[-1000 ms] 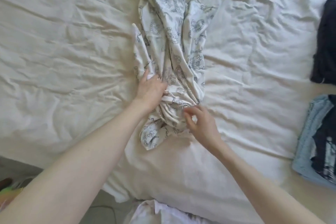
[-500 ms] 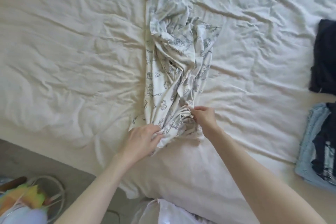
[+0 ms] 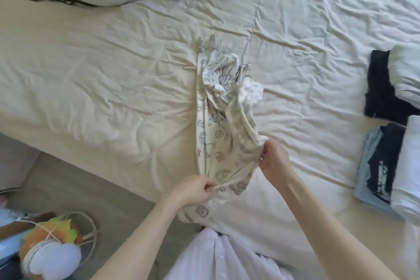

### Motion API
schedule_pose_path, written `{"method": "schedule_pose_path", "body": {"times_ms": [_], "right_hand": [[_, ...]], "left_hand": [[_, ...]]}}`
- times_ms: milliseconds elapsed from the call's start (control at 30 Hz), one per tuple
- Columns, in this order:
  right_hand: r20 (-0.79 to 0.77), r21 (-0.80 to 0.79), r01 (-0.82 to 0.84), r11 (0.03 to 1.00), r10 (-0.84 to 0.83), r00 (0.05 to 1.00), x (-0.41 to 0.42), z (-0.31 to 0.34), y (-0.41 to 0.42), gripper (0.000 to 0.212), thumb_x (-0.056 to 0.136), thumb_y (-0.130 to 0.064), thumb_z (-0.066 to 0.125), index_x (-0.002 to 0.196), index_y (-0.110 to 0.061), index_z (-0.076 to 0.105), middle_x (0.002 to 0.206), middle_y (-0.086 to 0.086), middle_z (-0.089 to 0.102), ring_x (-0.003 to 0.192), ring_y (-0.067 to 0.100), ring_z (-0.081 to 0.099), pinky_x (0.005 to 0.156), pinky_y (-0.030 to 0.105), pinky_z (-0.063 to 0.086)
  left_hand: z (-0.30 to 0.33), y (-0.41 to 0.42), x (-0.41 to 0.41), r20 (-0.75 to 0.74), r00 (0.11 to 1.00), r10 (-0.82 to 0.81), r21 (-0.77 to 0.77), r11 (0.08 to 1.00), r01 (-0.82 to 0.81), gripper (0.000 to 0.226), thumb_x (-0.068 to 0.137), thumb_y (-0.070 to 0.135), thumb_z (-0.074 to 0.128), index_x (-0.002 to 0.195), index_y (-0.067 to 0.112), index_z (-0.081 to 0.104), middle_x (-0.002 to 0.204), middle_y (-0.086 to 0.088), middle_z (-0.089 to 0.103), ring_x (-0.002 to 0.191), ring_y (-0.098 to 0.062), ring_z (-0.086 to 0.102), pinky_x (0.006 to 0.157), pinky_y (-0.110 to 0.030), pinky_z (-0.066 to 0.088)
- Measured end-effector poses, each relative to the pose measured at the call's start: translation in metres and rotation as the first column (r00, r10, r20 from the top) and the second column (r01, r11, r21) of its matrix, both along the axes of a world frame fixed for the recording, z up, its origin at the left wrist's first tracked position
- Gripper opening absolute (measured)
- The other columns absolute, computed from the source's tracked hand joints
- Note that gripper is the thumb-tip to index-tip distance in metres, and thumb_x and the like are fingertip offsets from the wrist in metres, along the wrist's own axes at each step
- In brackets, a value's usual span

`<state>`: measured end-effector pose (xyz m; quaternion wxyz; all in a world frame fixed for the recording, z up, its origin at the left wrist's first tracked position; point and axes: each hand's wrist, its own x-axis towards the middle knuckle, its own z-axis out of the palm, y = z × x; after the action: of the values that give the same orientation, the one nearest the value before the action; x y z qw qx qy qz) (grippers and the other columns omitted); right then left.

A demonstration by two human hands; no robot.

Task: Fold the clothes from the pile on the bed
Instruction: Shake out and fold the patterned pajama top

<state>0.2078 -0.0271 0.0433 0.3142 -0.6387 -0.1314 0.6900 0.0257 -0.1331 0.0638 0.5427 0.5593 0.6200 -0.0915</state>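
Bed (image 3: 113, 98) with a rumpled cream sheet; folded stacks (image 3: 384, 161) sit at its right edge. Since half a second ago we have both hands lifting the printed garment (image 3: 218, 134) by its near hem: left hand (image 3: 193, 191) pinches one corner, right hand (image 3: 273, 157) grips the other, probably the waistband. We are spreading it; no fold made yet.
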Motion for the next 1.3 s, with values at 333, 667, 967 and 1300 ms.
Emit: {"method": "schedule_pose_path", "body": {"times_ms": [333, 667, 967, 1300], "right_hand": [[0.520, -0.184, -0.307, 0.934, 0.357, 0.776, 0.072, -0.020, -0.035, 0.039, 0.095, -0.029, 0.044, 0.100, 0.007, 0.060, 0.089, 0.020, 0.058, 0.083, 0.023, 0.049, 0.072, 0.033, 0.035], [0.655, -0.206, -0.810, 0.549, 0.693, 0.303, 0.046, -0.059, -0.035, 0.036, 0.096, -0.024, 0.049, 0.128, -0.007, 0.055, 0.124, 0.010, 0.061, 0.104, 0.022, 0.059, 0.089, 0.031, 0.044], [0.547, -0.105, -0.921, 0.375, 0.795, 0.261, 0.023, -0.098, -0.118, 0.023, 0.093, -0.022, 0.056, 0.113, -0.014, 0.064, 0.108, 0.002, 0.068, 0.087, 0.010, 0.059, 0.079, 0.026, 0.048], [0.526, 0.140, -0.665, 0.733, 0.514, 0.678, -0.008, -0.065, -0.092, 0.013, 0.090, -0.019, 0.062, 0.078, -0.016, 0.064, 0.075, -0.005, 0.058, 0.071, 0.006, 0.052, 0.065, 0.026, 0.037]], "left_hand": [[0.006, -0.023, 0.027, 0.129, 0.988, -0.082, -0.111, 0.989, 0.097, 0.034, 0.095, 0.022, 0.045, 0.127, 0.025, 0.057, 0.128, 0.004, 0.059, 0.111, -0.010, 0.056, 0.095, -0.026, 0.047], [-0.100, -0.012, 0.014, -0.056, 0.849, 0.525, -0.030, 0.849, -0.527, 0.049, 0.087, 0.008, 0.056, 0.132, 0.021, 0.040, 0.143, -0.009, 0.040, 0.128, -0.025, 0.042, 0.102, -0.030, 0.037], [-0.152, -0.021, 0.023, -0.080, 0.502, 0.861, -0.083, 0.496, -0.864, 0.016, 0.087, 0.013, 0.064, 0.100, 0.007, 0.058, 0.106, -0.012, 0.065, 0.092, -0.025, 0.063, 0.078, -0.031, 0.050], [-0.051, 0.053, 0.031, 0.361, 0.360, 0.860, -0.311, 0.475, -0.823, 0.014, 0.088, 0.014, 0.065, 0.079, 0.004, 0.065, 0.066, -0.007, 0.070, 0.057, -0.014, 0.067, 0.054, -0.021, 0.054]]}}
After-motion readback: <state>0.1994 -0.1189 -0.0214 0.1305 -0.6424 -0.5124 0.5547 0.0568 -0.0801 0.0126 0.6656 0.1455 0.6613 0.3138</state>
